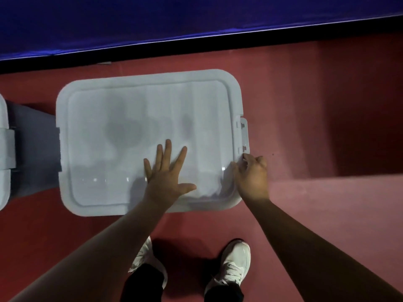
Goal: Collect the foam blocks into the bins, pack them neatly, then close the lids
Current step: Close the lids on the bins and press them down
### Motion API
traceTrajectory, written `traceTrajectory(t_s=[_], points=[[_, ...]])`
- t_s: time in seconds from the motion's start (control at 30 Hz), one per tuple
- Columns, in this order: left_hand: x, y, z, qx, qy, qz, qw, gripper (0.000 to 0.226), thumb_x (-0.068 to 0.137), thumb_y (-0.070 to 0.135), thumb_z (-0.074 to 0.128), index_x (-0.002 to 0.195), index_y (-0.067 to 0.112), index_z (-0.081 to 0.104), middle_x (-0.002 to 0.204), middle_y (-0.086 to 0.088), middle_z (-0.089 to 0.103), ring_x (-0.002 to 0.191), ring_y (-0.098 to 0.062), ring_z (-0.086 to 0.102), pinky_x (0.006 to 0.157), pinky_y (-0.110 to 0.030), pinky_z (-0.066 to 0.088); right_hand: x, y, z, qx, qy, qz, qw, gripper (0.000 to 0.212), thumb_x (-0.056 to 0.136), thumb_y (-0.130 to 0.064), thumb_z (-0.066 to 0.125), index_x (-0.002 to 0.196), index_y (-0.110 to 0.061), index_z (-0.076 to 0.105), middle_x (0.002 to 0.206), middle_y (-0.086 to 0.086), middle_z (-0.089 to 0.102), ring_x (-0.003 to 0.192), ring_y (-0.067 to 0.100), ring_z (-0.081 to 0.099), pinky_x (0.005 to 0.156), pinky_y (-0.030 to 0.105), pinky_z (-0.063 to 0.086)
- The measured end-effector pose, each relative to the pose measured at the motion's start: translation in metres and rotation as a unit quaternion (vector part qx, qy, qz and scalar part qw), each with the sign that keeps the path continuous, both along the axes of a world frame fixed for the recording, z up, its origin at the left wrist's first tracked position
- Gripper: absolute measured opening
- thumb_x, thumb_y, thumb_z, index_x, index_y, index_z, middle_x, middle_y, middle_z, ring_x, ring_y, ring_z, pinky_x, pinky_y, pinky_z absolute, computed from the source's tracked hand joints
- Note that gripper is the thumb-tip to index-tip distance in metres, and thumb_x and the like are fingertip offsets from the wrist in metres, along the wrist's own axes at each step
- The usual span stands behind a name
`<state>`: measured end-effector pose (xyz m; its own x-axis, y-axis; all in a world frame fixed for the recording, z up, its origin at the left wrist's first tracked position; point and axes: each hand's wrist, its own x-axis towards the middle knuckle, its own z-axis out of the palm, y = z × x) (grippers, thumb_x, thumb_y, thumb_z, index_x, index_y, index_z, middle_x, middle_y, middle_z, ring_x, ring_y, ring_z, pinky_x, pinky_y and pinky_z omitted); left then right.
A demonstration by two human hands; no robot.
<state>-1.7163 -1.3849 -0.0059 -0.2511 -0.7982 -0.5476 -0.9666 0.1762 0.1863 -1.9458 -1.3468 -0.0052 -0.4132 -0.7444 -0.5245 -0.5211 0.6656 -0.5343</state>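
At the left edge, part of a second bin [4, 153] shows. On the red floor [305, 127] beside it, the white lid [109, 127] sits on its bin. The left hand [168, 173] presses flat on the lid, fingers spread. The right hand [250, 175] grips the lid's right rim, just nearer than the latch [244, 134].

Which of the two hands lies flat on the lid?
The left hand, fingers spread on the lid. The right hand curls round the lid's right edge, beside the latch.
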Motion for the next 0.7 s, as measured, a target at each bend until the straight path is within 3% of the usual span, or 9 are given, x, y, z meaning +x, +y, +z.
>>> traceTrajectory(t_s=[0.13,0.2,0.3,0.37,0.53,0.63,0.7], points=[[-0.001,-0.01,0.003,0.024,0.028,0.036,0.999,0.11,0.072,0.069,0.069,0.155,0.045,0.001,0.162,0.005,-0.027,0.148,-0.017,-0.027,0.117,-0.06,-0.009,-0.006,-0.012,-0.002,0.01,-0.065,-0.038,0.997,0.059,0.088,-0.035,0.072,0.139,-0.017,0.048,0.122,0.005,0.041,0.111,0.025,0.053,0.105,0.033,0.043],[-0.001,-0.013,0.006,0.033,0.029,0.038,0.998,0.11,0.072,0.066,0.071,0.154,0.045,0.0,0.162,0.005,-0.027,0.147,-0.016,-0.029,0.116,-0.061,-0.01,-0.009,-0.023,-0.004,0.036,-0.106,-0.102,0.989,0.078,0.08,-0.043,0.079,0.143,-0.02,0.038,0.129,0.002,0.04,0.115,0.021,0.05,0.104,0.036,0.043],[-0.002,-0.013,0.005,0.041,0.039,0.037,0.998,0.11,0.074,0.062,0.073,0.155,0.042,0.001,0.162,0.004,-0.027,0.147,-0.018,-0.029,0.115,-0.063,-0.011,-0.011,-0.038,-0.006,0.093,-0.256,-0.237,0.933,0.067,0.075,-0.042,0.083,0.124,-0.014,0.047,0.124,0.005,0.061,0.102,0.02,0.065,0.091,0.038,0.055],[-0.002,-0.013,0.002,0.038,0.039,0.035,0.998,0.11,0.075,0.061,0.073,0.156,0.04,0.003,0.162,0.003,-0.027,0.148,-0.02,-0.028,0.115,-0.066,-0.009,-0.01,-0.039,-0.01,0.073,-0.286,-0.263,0.919,0.059,0.072,-0.037,0.086,0.118,-0.014,0.056,0.11,0.004,0.07,0.092,0.021,0.071,0.088,0.04,0.058],[0.0,-0.01,-0.004,0.017,0.029,0.014,0.999,0.109,0.075,0.064,0.071,0.157,0.038,0.005,0.163,0.0,-0.025,0.149,-0.023,-0.026,0.113,-0.068,-0.007,0.003,-0.025,-0.008,-0.018,-0.211,-0.242,0.947,0.05,0.079,-0.024,0.082,0.118,-0.017,0.051,0.1,-0.005,0.066,0.091,0.016,0.068,0.088,0.035,0.057],[0.002,-0.009,-0.006,0.023,0.039,0.021,0.999,0.109,0.075,0.064,0.072,0.156,0.039,0.004,0.162,0.001,-0.027,0.148,-0.021,-0.028,0.113,-0.067,-0.009,0.009,-0.016,-0.011,-0.049,-0.155,-0.176,0.971,0.057,0.085,-0.022,0.076,0.136,-0.022,0.05,0.114,-0.006,0.069,0.102,0.013,0.066,0.096,0.03,0.053],[0.003,-0.009,-0.007,0.021,0.044,0.024,0.999,0.109,0.074,0.064,0.072,0.156,0.04,0.004,0.162,0.002,-0.027,0.147,-0.02,-0.029,0.113,-0.066,-0.01,0.014,-0.015,-0.008,-0.051,-0.086,-0.146,0.984,0.061,0.089,-0.021,0.073,0.145,-0.022,0.049,0.107,-0.003,0.071,0.094,0.014,0.066,0.091,0.022,0.051]])
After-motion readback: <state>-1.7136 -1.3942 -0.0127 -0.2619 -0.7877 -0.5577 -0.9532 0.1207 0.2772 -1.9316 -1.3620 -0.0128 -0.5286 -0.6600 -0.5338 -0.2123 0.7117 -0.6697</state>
